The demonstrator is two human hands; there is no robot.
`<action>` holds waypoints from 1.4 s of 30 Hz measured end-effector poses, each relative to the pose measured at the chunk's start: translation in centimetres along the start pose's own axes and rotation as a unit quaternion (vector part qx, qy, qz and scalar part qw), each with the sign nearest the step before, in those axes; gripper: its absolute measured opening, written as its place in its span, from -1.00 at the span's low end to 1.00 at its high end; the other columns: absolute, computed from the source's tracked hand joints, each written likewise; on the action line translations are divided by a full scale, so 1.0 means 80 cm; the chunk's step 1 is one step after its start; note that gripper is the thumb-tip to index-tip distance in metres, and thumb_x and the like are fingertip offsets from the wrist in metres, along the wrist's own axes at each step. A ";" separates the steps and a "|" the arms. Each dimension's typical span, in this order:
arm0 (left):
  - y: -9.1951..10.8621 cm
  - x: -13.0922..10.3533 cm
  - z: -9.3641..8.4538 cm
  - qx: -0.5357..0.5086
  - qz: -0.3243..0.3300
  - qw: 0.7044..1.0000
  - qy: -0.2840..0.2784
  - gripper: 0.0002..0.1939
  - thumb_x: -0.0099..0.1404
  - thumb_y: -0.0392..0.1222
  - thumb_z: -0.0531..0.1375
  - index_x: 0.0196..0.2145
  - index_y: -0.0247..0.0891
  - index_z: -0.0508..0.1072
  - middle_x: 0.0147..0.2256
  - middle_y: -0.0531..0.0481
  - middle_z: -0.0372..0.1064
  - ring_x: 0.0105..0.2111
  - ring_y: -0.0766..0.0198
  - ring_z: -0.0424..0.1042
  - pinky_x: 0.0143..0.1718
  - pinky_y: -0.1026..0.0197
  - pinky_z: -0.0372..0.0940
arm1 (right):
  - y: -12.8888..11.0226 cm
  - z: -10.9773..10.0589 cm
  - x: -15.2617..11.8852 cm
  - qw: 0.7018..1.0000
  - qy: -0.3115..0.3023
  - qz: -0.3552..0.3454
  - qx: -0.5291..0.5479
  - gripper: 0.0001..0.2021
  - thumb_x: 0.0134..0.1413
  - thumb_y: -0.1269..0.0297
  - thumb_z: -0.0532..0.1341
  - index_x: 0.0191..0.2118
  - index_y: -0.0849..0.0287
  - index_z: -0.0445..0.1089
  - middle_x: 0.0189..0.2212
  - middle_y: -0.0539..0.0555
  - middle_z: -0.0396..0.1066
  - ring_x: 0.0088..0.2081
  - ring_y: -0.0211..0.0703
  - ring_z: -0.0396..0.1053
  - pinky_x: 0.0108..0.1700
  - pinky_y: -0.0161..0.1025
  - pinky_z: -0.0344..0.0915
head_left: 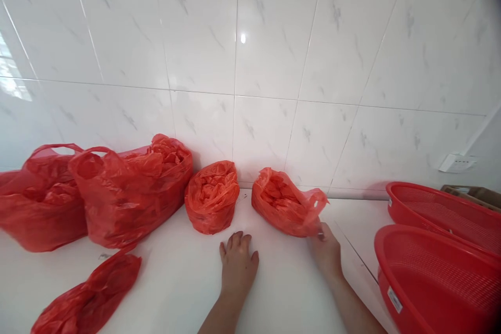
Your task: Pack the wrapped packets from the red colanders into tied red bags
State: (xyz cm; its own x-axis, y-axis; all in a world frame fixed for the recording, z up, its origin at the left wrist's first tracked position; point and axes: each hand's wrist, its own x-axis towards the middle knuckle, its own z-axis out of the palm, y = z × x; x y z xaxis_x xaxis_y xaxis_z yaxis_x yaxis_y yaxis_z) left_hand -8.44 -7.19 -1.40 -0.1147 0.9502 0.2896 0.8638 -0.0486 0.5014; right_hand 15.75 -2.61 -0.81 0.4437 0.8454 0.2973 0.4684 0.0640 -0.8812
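Observation:
My left hand [238,262] rests palm down on the white tabletop with its fingers apart and nothing in them. Just beyond it stands a small round red plastic bag [212,206], stuffed with crumpled red plastic and not touched. My right hand [327,251] is closed at the lower right edge of another red plastic bag [282,207], its fingertips partly hidden by the bag. This bag lies tilted near the wall, its open top showing crumpled red plastic inside and a handle loop at its right end.
Two large red plastic bags, one in the middle left [125,198] and one at the far left [47,219], stand full. A twisted red bag [90,297] lies at front left. On the right are two red baskets, near [395,266] and far [415,214], by a cardboard box [475,194]. A tiled wall [266,130] bounds the back.

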 end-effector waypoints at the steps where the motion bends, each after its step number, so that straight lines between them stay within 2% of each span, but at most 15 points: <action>1: 0.000 -0.001 -0.001 -0.006 -0.003 1.000 -0.001 -0.56 0.14 -0.28 0.07 0.01 -0.18 0.35 0.11 -0.17 0.23 0.13 0.08 0.15 0.20 -0.14 -0.25 | 0.005 -0.004 0.002 1.000 0.013 0.003 0.014 -0.78 -0.06 0.10 0.14 -0.31 0.10 0.34 -0.40 -0.02 0.40 -0.39 -0.17 0.30 -0.34 -0.30 0.20; 5: -0.002 -0.002 -0.001 -0.034 -0.012 0.999 0.010 -0.50 0.16 -0.28 0.05 0.10 -0.21 0.24 0.11 -0.17 0.24 0.13 0.10 0.17 0.21 -0.10 -0.25 | 0.020 -0.009 0.010 0.999 0.021 0.009 0.048 -0.74 -0.07 0.11 0.13 -0.25 0.12 0.31 -0.30 0.04 0.41 -0.33 -0.15 0.32 -0.29 -0.27 0.21; 7: -0.002 -0.002 0.000 -0.048 -0.017 0.999 0.013 -0.46 0.16 -0.28 0.05 0.13 -0.23 0.19 0.11 -0.18 0.23 0.13 0.10 0.16 0.21 -0.09 -0.25 | 0.024 -0.006 0.014 0.997 0.026 0.018 0.064 -0.60 -0.10 0.13 0.13 -0.08 0.10 0.26 -0.21 0.06 0.40 -0.30 -0.13 0.35 -0.27 -0.25 0.22; 9: -0.002 -0.001 0.001 -0.064 -0.023 0.998 0.015 -0.43 0.15 -0.29 0.07 0.15 -0.24 0.15 0.11 -0.20 0.23 0.13 0.08 0.16 0.21 -0.11 -0.27 | 0.027 -0.003 0.018 0.994 0.047 0.044 0.084 -0.41 -0.16 0.15 0.15 0.09 0.08 0.11 -0.14 0.08 0.38 -0.30 -0.12 0.37 -0.28 -0.23 0.23; 12: -0.002 0.002 0.002 -0.104 -0.025 0.993 0.042 -0.44 0.10 -0.30 0.11 0.10 -0.21 0.19 0.07 -0.19 0.26 0.10 0.04 0.18 0.18 -0.14 -0.26 | 0.029 -0.002 0.022 0.990 0.070 0.085 0.092 -0.29 -0.22 0.17 0.15 0.15 0.10 0.02 -0.12 0.09 0.35 -0.33 -0.11 0.38 -0.31 -0.21 0.24; 15: -0.003 0.006 0.000 -0.156 -0.028 0.985 0.071 -0.67 0.04 -0.33 0.13 -0.17 -0.19 0.33 -0.11 -0.07 0.35 -0.07 0.12 0.30 0.11 -0.03 -0.08 | 0.026 -0.006 0.022 0.989 0.075 0.096 0.083 -0.36 -0.20 0.19 0.13 0.11 0.12 0.08 -0.18 0.08 0.37 -0.34 -0.11 0.37 -0.31 -0.21 0.23; 17: -0.006 0.009 -0.002 -0.177 -0.044 0.980 0.075 -0.93 0.04 -0.29 0.12 -0.45 -0.20 0.27 -0.34 0.04 0.32 -0.29 0.22 0.33 -0.08 0.13 0.11 | 0.023 -0.010 0.020 0.988 0.079 0.100 0.083 -0.41 -0.18 0.21 0.11 0.08 0.14 0.11 -0.25 0.07 0.39 -0.34 -0.11 0.36 -0.30 -0.21 0.22; 19: -0.009 0.010 -0.004 -0.196 -0.068 0.975 0.074 -0.78 0.09 -0.20 0.09 -0.60 -0.19 0.08 -0.54 0.12 0.13 -0.51 0.31 0.20 -0.36 0.25 0.14 | 0.019 -0.013 0.014 0.987 0.078 0.104 0.091 -0.46 -0.16 0.22 0.10 0.05 0.17 0.14 -0.34 0.05 0.39 -0.35 -0.11 0.36 -0.31 -0.21 0.22; 22: -0.011 0.009 -0.006 -0.234 -0.093 0.965 0.068 -0.67 0.15 -0.11 0.04 -0.61 -0.17 -0.08 -0.64 0.18 -0.15 -0.63 0.36 -0.04 -0.57 0.30 -0.02 | 0.013 -0.019 -0.001 0.985 0.064 0.105 0.121 -0.50 -0.12 0.21 0.08 0.03 0.18 0.14 -0.38 0.03 0.38 -0.40 -0.14 0.38 -0.35 -0.24 0.26; 24: -0.011 0.008 -0.008 -0.257 -0.094 0.960 0.061 -0.65 0.14 -0.10 0.04 -0.60 -0.17 -0.12 -0.64 0.19 -0.20 -0.63 0.38 -0.10 -0.60 0.31 -0.08 | 0.011 -0.022 -0.018 0.984 0.045 0.100 0.142 -0.52 -0.10 0.19 0.07 0.02 0.17 0.14 -0.38 0.02 0.38 -0.42 -0.16 0.39 -0.37 -0.26 0.28; 29: -0.009 0.009 -0.011 -0.287 -0.079 0.953 0.052 -0.63 0.12 -0.08 0.06 -0.60 -0.18 -0.13 -0.63 0.19 -0.21 -0.61 0.38 -0.13 -0.58 0.32 -0.10 | 0.004 -0.027 -0.063 0.984 -0.043 0.067 0.158 -0.67 -0.11 0.17 0.10 -0.17 0.16 0.29 -0.44 -0.03 0.36 -0.46 -0.20 0.38 -0.37 -0.27 0.30; 32: -0.008 0.007 -0.013 -0.294 -0.071 0.952 0.044 -0.63 0.11 -0.07 0.07 -0.60 -0.18 -0.12 -0.63 0.19 -0.21 -0.61 0.39 -0.13 -0.58 0.32 -0.11 | 0.001 -0.030 -0.079 0.984 -0.082 0.049 0.152 -0.72 -0.11 0.17 0.09 -0.25 0.15 0.33 -0.44 -0.03 0.37 -0.47 -0.22 0.36 -0.34 -0.27 0.30; 35: -0.006 -0.003 -0.017 -0.300 -0.058 0.952 0.027 -0.62 0.10 -0.06 0.08 -0.60 -0.18 -0.12 -0.62 0.19 -0.21 -0.61 0.39 -0.14 -0.58 0.32 -0.11 | -0.001 -0.031 -0.084 0.985 -0.093 0.037 0.139 -0.74 -0.11 0.18 0.08 -0.26 0.15 0.33 -0.44 -0.02 0.37 -0.45 -0.22 0.34 -0.35 -0.27 0.28; 42: 0.000 -0.047 -0.025 -0.295 -0.040 0.955 -0.008 -0.60 0.09 -0.05 0.09 -0.59 -0.18 -0.14 -0.61 0.18 -0.22 -0.59 0.39 -0.18 -0.58 0.32 -0.14 | -0.003 -0.033 -0.086 0.987 -0.112 0.010 0.113 -0.76 -0.09 0.18 0.06 -0.29 0.15 0.33 -0.41 0.00 0.39 -0.44 -0.21 0.32 -0.36 -0.27 0.25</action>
State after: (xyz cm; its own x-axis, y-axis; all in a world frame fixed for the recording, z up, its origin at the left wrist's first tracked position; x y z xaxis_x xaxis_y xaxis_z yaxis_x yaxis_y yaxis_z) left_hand -9.01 -11.36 -0.83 -0.1572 0.9626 0.2208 0.4258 -0.1357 0.8946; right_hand 14.60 -9.84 -1.65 0.2598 0.9421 0.2118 0.2671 0.1406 -0.9533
